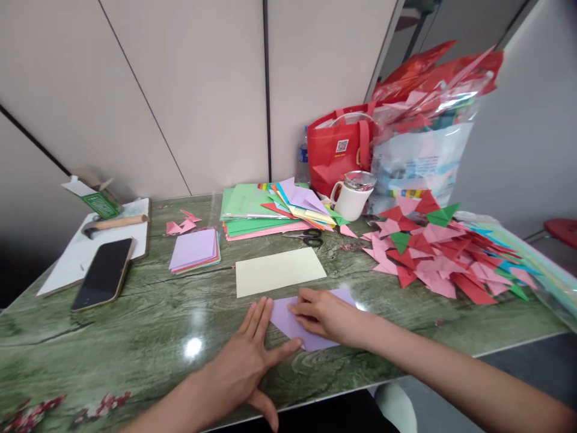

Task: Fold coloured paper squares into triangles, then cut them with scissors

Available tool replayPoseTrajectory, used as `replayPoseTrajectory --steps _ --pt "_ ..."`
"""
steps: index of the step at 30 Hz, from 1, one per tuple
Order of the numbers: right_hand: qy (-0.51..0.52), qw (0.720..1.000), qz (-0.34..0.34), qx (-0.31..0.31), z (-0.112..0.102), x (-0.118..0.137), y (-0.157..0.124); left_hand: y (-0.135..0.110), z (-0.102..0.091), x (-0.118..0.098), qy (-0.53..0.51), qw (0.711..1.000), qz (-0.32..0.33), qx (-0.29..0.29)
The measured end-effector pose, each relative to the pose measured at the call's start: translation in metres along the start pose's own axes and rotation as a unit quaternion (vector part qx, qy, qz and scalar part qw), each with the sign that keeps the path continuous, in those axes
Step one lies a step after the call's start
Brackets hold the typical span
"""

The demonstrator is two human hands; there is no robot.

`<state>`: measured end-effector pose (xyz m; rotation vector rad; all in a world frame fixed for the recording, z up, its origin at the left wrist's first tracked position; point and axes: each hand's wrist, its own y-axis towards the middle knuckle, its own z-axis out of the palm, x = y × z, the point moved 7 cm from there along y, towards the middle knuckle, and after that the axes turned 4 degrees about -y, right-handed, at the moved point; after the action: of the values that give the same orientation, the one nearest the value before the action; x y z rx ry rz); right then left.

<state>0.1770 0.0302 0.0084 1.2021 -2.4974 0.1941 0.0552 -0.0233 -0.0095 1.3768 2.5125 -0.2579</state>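
A lilac sheet of paper lies folded on the green marble-patterned table near its front edge. My left hand rests flat on the table with fingers stretched out, fingertips touching the sheet's left edge. My right hand lies on top of the lilac sheet with its fingers curled and pressed down on the paper, covering its middle. A pale yellow rectangular sheet lies just behind the lilac one.
A heap of folded pink, red and green paper pieces fills the right. Behind are stacked coloured sheets, scissors, a white mug, a red bag and a plastic bag. On the left lie a phone, a hammer and a lilac paper stack.
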Motion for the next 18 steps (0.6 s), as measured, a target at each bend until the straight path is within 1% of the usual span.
replayPoseTrajectory --steps 3,6,8,10,12,14,16,18 --pt "-0.033 0.999 0.022 0.003 -0.001 0.005 0.002 0.003 -0.003 -0.001 -0.012 0.999 -0.014 0.04" --pt "-0.061 0.997 0.04 -0.035 0.0 0.013 0.004 0.002 -0.004 -0.001 -0.017 0.998 -0.024 0.056" --pt "-0.037 0.997 0.022 -0.063 0.005 0.02 0.004 0.001 -0.005 -0.002 -0.022 0.998 -0.019 0.051" --pt "-0.008 0.998 -0.01 -0.069 0.013 0.027 0.003 0.001 -0.006 -0.002 -0.029 0.998 -0.015 0.047" --pt "-0.012 0.998 -0.03 -0.057 0.019 0.032 0.001 0.001 -0.006 -0.003 -0.037 0.998 -0.015 0.054" --pt "-0.032 0.998 -0.037 -0.031 0.019 0.035 -0.001 0.002 -0.006 -0.003 -0.043 0.997 -0.018 0.064" --pt "-0.053 0.998 -0.042 -0.002 0.016 0.038 -0.001 0.002 -0.009 -0.004 -0.046 0.997 -0.017 0.065" --pt "-0.073 0.996 -0.048 0.018 0.01 0.041 -0.001 0.0 -0.014 -0.004 -0.055 0.997 -0.011 0.054"
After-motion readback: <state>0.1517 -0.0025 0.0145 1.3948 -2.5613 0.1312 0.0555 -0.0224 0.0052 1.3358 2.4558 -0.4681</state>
